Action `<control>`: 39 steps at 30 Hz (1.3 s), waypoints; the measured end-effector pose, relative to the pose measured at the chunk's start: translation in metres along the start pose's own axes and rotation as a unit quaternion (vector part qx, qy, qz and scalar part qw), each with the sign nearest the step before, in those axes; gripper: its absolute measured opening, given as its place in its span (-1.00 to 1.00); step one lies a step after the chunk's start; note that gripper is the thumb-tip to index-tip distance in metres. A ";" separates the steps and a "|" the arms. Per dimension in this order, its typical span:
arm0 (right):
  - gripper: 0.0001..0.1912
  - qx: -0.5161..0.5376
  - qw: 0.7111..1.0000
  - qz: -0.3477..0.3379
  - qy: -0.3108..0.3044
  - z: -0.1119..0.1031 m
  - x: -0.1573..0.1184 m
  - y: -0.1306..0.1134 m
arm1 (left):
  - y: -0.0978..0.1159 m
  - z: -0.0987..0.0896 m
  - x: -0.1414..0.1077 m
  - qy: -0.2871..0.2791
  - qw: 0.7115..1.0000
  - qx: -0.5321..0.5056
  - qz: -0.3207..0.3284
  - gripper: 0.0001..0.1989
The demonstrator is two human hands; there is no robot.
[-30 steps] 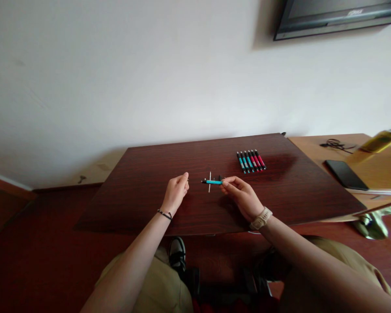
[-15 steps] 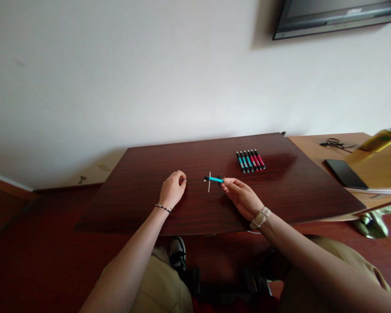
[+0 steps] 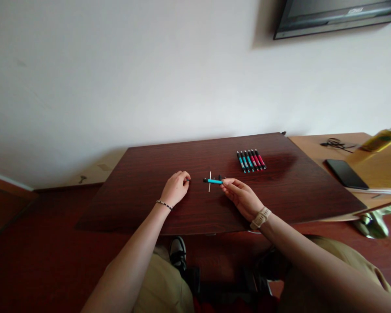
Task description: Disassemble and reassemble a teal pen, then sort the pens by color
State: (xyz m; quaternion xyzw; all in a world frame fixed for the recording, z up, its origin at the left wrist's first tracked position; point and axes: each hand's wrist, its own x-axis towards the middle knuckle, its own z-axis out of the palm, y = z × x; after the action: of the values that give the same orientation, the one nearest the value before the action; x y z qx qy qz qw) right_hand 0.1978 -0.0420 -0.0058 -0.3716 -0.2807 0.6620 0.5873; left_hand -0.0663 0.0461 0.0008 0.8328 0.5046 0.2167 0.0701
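Observation:
My right hand (image 3: 243, 198) pinches one end of a blue pen barrel (image 3: 214, 181), whose black end points left, above the dark wooden table (image 3: 143, 174). Beneath the barrel a thin white stick (image 3: 210, 188) lies on the table, and small dark parts show beside it, partly hidden. My left hand (image 3: 176, 189) is closed near the table surface, left of the barrel, its fingertips round something small that I cannot make out. Farther back on the right lies a row of several pens (image 3: 251, 161), blue ones at the left and pink ones at the right.
A lighter wooden table (image 3: 313, 150) adjoins on the right, with a black phone (image 3: 346, 174), a black cable (image 3: 335, 143) and a yellow can (image 3: 382, 140). A screen (image 3: 339, 19) hangs on the wall at the upper right.
My left hand has moved slightly right, closer to the barrel. The barrel in my right hand has tilted a little, its black end slightly lower.

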 end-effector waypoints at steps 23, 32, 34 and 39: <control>-0.71 0.003 1.000 0.007 0.000 0.001 0.000 0.000 | 0.048 -0.024 -0.011 0.029 0.964 -0.246 0.092 -0.72; -0.69 -0.021 0.999 0.031 -0.013 0.005 -0.003 -0.001 | 0.060 -0.030 -0.014 0.053 0.956 -0.271 0.096 -0.88; -0.68 -0.018 0.999 0.033 -0.016 0.006 -0.003 0.000 | 0.058 -0.031 -0.014 0.055 0.956 -0.274 0.087 -0.88; -0.70 -0.008 0.999 0.037 -0.027 0.007 -0.003 0.002 | 0.058 -0.034 -0.015 0.053 0.960 -0.264 0.077 -0.87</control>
State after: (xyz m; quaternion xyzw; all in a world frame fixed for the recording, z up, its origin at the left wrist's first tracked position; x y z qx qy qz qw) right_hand 0.1907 -0.0447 -0.0027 -0.3680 -0.2878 0.6908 0.5519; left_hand -0.0397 0.0019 0.0464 0.8082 0.3671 0.3905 0.2440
